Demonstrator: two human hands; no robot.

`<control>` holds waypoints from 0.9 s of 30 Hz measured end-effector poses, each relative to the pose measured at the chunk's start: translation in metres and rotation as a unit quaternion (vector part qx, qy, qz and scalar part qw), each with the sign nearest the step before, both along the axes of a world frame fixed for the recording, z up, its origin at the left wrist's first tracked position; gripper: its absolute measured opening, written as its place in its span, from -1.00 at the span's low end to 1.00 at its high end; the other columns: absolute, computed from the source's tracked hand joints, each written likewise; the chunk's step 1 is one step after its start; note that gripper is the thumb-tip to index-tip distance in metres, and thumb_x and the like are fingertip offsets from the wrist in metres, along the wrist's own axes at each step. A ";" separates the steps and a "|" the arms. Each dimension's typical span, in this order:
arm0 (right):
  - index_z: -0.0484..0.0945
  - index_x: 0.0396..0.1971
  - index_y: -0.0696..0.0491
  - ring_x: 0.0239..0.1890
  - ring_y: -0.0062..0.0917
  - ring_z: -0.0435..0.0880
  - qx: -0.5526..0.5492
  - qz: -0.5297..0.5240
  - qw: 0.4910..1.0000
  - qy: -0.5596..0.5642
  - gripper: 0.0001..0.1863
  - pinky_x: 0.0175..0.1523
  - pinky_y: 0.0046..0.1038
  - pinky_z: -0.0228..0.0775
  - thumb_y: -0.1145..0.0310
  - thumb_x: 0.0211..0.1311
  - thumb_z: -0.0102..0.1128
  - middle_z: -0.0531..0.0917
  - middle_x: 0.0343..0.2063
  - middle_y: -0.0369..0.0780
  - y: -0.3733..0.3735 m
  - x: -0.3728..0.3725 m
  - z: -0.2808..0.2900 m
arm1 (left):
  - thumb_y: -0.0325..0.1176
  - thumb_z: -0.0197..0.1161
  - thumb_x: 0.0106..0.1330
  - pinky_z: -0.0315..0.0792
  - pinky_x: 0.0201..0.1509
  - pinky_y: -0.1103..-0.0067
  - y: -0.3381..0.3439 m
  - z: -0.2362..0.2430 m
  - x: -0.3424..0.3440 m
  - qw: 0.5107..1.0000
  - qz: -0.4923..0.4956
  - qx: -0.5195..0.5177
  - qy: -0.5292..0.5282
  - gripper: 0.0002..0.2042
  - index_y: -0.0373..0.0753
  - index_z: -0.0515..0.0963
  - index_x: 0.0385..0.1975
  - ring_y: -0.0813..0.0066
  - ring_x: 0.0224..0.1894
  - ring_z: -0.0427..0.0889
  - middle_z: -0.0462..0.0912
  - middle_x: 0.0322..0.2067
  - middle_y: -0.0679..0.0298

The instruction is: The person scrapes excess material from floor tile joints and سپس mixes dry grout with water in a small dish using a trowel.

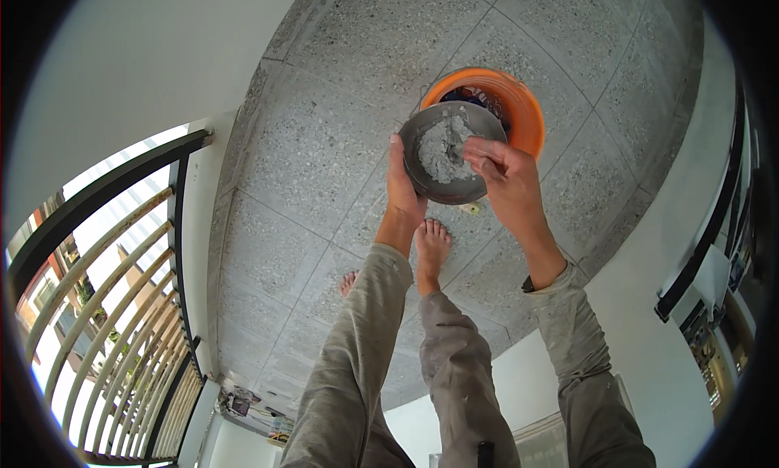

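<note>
My left hand [404,180] grips the left side of a round grey bowl [421,188] holding pale grey, lumpy paste or powder [438,156]. My right hand [507,176] is at the bowl's right side, fingers closed over the grey material; whatever they may hold is too unclear to name. Behind the bowl, an orange bucket [526,119] shows dark blue things inside, partly hidden by the bowl. A small yellowish object [471,209] lies on the floor just below the bowl.
I stand barefoot on a speckled tile floor [308,135]. A barred railing [114,225] runs along the left beside a white wall [138,54]; a dark rail [694,273] curves along the right. Some small items [243,401] sit at the lower left.
</note>
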State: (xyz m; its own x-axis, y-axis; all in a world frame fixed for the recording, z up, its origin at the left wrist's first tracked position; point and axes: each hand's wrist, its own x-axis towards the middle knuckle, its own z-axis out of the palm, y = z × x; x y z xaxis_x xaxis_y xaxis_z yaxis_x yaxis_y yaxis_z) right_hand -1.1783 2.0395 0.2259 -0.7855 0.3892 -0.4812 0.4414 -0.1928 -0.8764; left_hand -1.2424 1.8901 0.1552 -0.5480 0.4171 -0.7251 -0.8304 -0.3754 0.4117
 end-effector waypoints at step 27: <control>0.57 -0.37 0.08 -0.39 -0.47 0.66 -0.389 -0.196 0.899 -0.050 -0.69 -0.25 -0.45 0.56 0.18 0.54 0.12 0.67 -0.40 -0.21 0.059 0.010 -0.112 | 0.39 0.04 0.39 0.21 0.50 0.22 -0.040 -0.009 -0.025 0.997 0.026 -0.051 0.048 -0.18 -0.16 0.29 0.41 0.21 0.42 0.33 0.38 0.38 0.21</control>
